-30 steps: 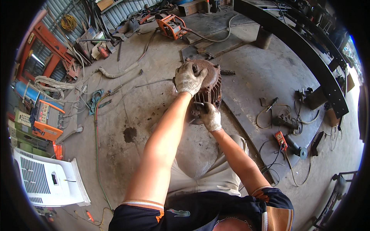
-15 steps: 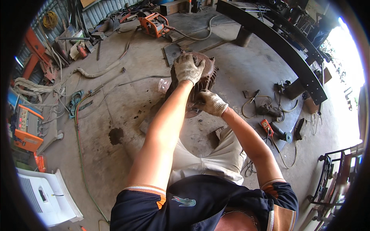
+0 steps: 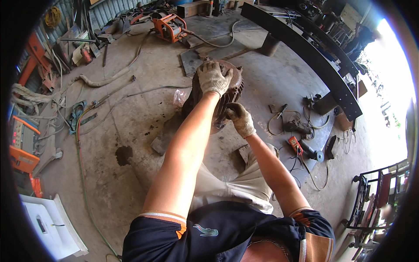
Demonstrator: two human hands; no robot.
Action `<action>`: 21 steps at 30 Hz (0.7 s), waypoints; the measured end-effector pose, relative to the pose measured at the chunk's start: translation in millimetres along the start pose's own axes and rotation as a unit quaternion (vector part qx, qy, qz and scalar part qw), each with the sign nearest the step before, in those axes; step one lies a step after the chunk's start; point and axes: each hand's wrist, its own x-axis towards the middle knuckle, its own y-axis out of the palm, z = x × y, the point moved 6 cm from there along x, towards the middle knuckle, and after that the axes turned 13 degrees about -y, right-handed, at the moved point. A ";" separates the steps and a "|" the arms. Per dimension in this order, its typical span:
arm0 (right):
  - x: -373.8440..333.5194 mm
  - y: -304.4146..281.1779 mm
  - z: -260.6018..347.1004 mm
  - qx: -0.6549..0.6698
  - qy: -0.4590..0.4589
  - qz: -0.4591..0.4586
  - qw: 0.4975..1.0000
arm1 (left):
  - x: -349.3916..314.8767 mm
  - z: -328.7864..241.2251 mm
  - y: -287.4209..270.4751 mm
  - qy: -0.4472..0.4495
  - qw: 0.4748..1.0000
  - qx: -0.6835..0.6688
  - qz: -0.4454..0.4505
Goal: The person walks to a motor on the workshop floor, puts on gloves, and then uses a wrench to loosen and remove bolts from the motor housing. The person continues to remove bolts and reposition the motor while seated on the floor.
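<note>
A rusty brown finned motor housing [image 3: 235,78] stands on the floor in front of my knees. My left hand [image 3: 213,79], in a pale knitted glove, grips its top, with the fingers bent over the upper face and the thumb out to the right. Lower down, at the finned right side, is my right hand [image 3: 240,118], also gloved. Its fingers are curled in against the housing, and what they hold, if anything, is hidden. Part of the motor's left side lies behind my left forearm.
An angle grinder [image 3: 312,150], an orange-red control box [image 3: 295,143] and a dark power tool [image 3: 299,126] with cables lie right. A long curved steel beam [image 3: 305,52] crosses behind. An orange-framed machine [image 3: 169,28] stands at the back; hoses [image 3: 80,153] run along the left.
My right hand has shifted slightly, its fingers curling more beside the fins. My left hand stays on top of the motor. The whole view has swung a little, moving the surroundings leftward.
</note>
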 end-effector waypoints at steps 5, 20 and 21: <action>-0.6 9.5 7.6 0.023 -0.087 -0.027 0.996 | 0.2 1.6 3.1 -0.001 1.000 -0.002 -0.010; 20.5 19.3 -45.0 0.347 0.133 -0.067 0.926 | 1.5 1.6 1.7 -0.006 1.000 -0.007 -0.004; 21.0 20.2 -45.6 0.326 0.155 -0.067 0.930 | 1.6 1.4 1.7 -0.008 1.000 -0.002 0.000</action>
